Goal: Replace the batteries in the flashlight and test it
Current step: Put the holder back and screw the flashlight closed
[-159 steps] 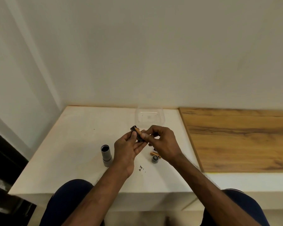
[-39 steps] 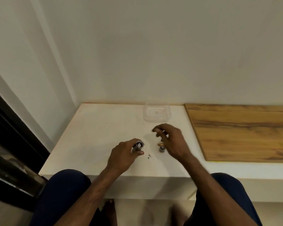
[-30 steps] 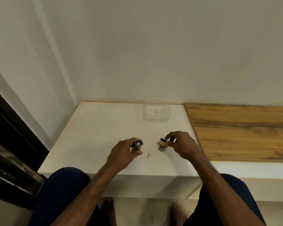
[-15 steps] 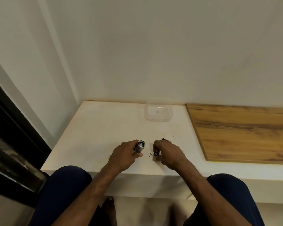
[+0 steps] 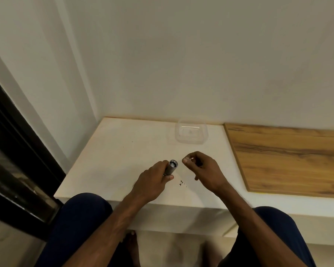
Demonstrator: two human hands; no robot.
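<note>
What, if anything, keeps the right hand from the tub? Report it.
Probably nothing, so yes: the tub stands just beyond the right hand, with only table between them. Its fingers do look curled round a small dark part, so gripping the tub would likely mean setting that down first.

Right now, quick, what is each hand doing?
Left hand: grips the grey metal cylindrical flashlight.
Right hand: fingers curled; whether it holds anything cannot be told.

We are gripping the flashlight (image 5: 171, 167) in our left hand (image 5: 152, 182) over the white table (image 5: 123, 151), its open end facing up. Our right hand (image 5: 204, 170) is curling just beside it, contents unclear.
</note>
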